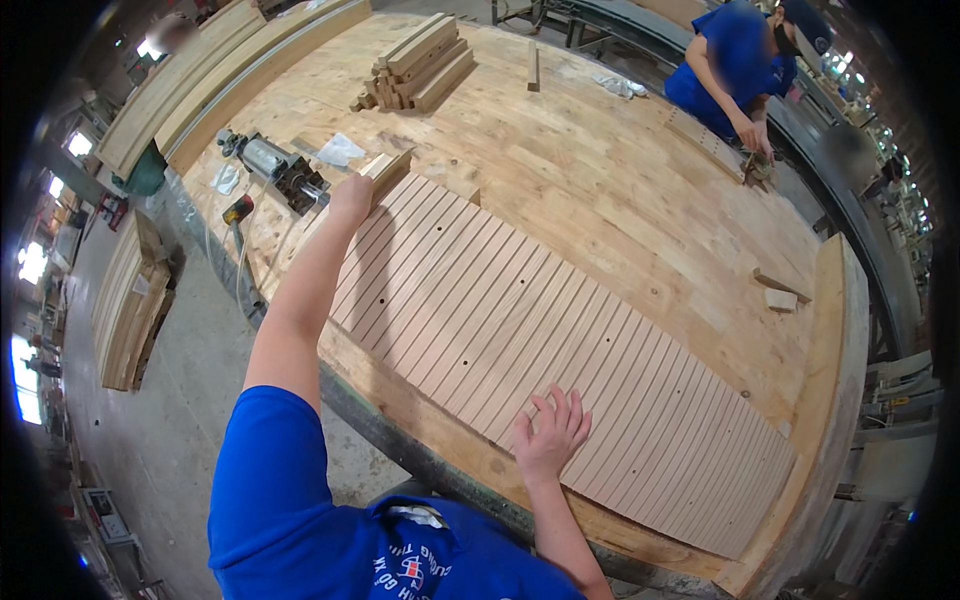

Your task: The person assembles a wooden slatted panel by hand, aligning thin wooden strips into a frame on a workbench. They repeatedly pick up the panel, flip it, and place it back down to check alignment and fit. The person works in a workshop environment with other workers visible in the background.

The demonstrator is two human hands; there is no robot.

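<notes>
A long light-wood panel (500, 330) with many parallel grooves and several small dark holes lies on the worktable. It runs from the upper left toward the lower right, against a raised wooden edge strip (825, 350). At the panel's far left end, my left hand (350, 199) is closed on a short wooden block (388, 178) that sits across that end. The undersides of those fingers are hidden. My right hand (553, 432) rests on the panel near its front edge, fingers spread, holding nothing.
Beside my left hand lies a metal pneumatic cylinder (268, 160) with a yellow-and-black tool (238, 210). Wooden strips (425, 60) are stacked at the back. A co-worker in blue (735, 60) handles something at the far right edge. Small wood offcuts (780, 299) lie at right.
</notes>
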